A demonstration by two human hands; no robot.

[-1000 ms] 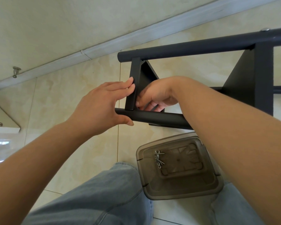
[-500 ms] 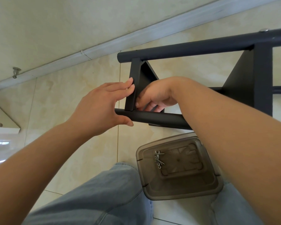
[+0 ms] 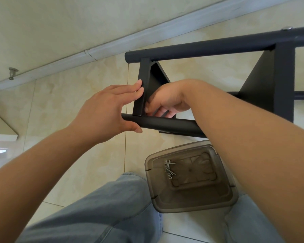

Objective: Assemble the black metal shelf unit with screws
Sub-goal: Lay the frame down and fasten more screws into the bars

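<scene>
Shelf unit [image 3: 263, 88]: black metal, lying on its side on the tiled floor [image 3: 74, 102], near the baseboard [image 3: 112, 44].
Near tube [image 3: 167, 124]: round, black, running left to right just beyond the knees.
Far tube [image 3: 200, 50]: parallel to the near one, with a silver screw head [image 3: 286, 28] on top at the right.
End panel [image 3: 143, 88]: flat black piece spanning the two tubes at their left ends.
Second panel [image 3: 268, 85]: same kind, further right, between the same tubes.
Left hand [image 3: 105, 111]: fingers fairly straight, tips pressed on the end panel's outer edge; thumb under the near tube's end, pinching panel and tube together.
Right hand [image 3: 165, 100]: reached in behind the end panel, fingers curled at its lower corner by the near tube; cannot tell what, if anything, sits between them.
Plastic lid [image 3: 191, 178]: smoky, translucent, on the floor between the legs.
Screws [image 3: 169, 168]: small silver pile with washers, in the lid's left part.
Jeans [image 3: 95, 213]: pale blue, along the bottom edge.
</scene>
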